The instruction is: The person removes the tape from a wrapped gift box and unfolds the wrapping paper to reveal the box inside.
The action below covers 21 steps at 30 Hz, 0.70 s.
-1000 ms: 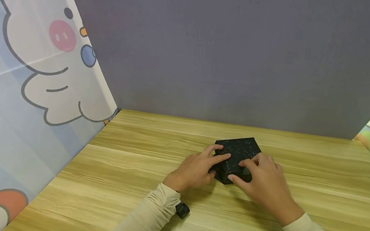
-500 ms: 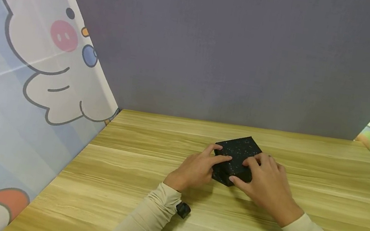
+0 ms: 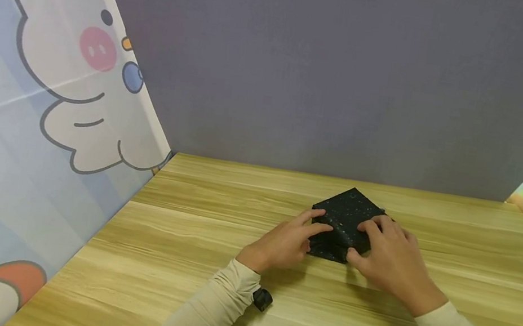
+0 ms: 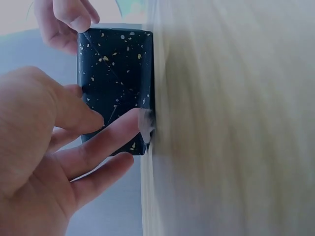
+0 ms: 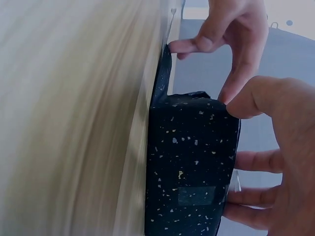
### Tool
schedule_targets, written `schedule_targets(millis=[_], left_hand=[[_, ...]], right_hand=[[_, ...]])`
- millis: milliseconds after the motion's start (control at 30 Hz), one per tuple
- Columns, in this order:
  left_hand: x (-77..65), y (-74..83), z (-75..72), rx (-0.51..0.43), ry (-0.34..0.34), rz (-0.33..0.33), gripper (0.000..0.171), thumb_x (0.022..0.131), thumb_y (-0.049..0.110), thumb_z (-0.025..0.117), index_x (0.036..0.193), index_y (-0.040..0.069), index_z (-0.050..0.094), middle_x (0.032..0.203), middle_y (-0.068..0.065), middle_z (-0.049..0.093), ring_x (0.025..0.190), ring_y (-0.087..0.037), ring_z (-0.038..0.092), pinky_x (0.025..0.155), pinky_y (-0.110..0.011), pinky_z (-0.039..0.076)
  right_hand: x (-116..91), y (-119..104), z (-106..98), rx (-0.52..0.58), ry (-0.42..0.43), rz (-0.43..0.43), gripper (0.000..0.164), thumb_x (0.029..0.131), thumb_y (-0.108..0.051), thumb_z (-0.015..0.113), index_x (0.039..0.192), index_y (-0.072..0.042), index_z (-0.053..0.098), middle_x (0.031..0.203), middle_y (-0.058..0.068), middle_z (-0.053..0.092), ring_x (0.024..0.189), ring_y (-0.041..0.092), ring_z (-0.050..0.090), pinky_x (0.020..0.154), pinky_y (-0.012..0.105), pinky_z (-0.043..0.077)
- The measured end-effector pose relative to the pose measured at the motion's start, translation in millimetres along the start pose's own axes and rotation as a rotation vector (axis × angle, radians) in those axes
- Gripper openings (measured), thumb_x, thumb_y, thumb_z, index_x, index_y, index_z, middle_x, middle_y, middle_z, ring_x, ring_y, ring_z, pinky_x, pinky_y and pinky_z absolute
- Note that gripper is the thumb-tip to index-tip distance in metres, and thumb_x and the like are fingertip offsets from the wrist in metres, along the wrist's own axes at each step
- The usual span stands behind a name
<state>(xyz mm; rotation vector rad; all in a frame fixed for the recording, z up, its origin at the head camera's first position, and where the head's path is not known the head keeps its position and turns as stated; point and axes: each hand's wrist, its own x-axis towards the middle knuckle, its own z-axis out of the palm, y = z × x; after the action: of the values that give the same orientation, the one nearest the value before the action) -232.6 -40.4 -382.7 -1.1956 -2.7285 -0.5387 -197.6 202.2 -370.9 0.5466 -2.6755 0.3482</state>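
Note:
A small box wrapped in black paper with pale flecks point(image 3: 343, 213) lies on the wooden table. At its left end, the fingers of my left hand point(image 3: 282, 240) reach out over the paper, the fingertips touching the top edge. The end face carries diagonal creases point(image 4: 115, 73). One paper flap point(image 5: 161, 78) juts out low along the table, with a left fingertip against it. My right hand point(image 3: 395, 258) grips the box at its right part, fingers curled on top and thumb at the front. A piece of clear tape point(image 5: 197, 195) sticks to one side face.
A small translucent strip point(image 5: 237, 181) shows by the right fingers. The wooden tabletop point(image 3: 167, 239) runs back to a grey wall point(image 3: 337, 72). Cartoon-printed cloth point(image 3: 22, 148) hangs on the left. Each forearm wears a small black camera point(image 3: 263, 299).
The box has turned a little on the table, its left end swinging toward the front. Both hands have moved slightly right with it. The head view has shifted a bit too.

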Motion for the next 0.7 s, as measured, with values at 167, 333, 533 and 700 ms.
schedule_targets(millis=[167, 333, 533, 700], left_hand=[[0.4, 0.9, 2.2, 0.007, 0.000, 0.029, 0.055, 0.097, -0.003, 0.057, 0.147, 0.018, 0.052, 0.163, -0.009, 0.024, 0.070, 0.000, 0.056, 0.063, -0.014, 0.039], [0.0, 4.2, 1.0, -0.005, 0.005, 0.057, 0.052, 0.096, 0.000, 0.061, 0.145, 0.016, 0.054, 0.163, -0.012, 0.024, 0.064, -0.001, 0.050, 0.063, -0.015, 0.038], [0.3, 7.5, 1.2, 0.071, 0.022, 0.029, 0.050, 0.098, 0.011, 0.063, 0.146, 0.019, 0.053, 0.160, -0.006, 0.030, 0.060, 0.001, 0.045, 0.056, -0.014, 0.037], [0.7, 8.7, 2.1, 0.171, 0.056, 0.001, 0.049, 0.098, 0.025, 0.067, 0.145, 0.017, 0.056, 0.155, 0.001, 0.037, 0.068, 0.004, 0.050, 0.055, -0.013, 0.038]], right_hand=[[0, 7, -2, 0.040, -0.004, -0.030, 0.042, 0.085, -0.030, 0.072, 0.115, 0.000, 0.066, 0.121, 0.025, 0.055, 0.104, 0.045, 0.058, 0.083, 0.066, 0.045], [0, 13, -1, 0.081, -0.007, -0.064, 0.039, 0.086, -0.024, 0.070, 0.115, 0.002, 0.064, 0.123, 0.027, 0.052, 0.105, 0.044, 0.055, 0.085, 0.060, 0.046], [1, 20, -1, 0.119, -0.025, -0.082, 0.038, 0.086, -0.020, 0.069, 0.117, 0.001, 0.062, 0.124, 0.025, 0.051, 0.106, 0.041, 0.053, 0.087, 0.059, 0.045], [3, 25, -3, 0.155, -0.051, -0.102, 0.035, 0.085, -0.016, 0.068, 0.115, 0.000, 0.062, 0.125, 0.025, 0.051, 0.109, 0.043, 0.053, 0.088, 0.060, 0.044]])
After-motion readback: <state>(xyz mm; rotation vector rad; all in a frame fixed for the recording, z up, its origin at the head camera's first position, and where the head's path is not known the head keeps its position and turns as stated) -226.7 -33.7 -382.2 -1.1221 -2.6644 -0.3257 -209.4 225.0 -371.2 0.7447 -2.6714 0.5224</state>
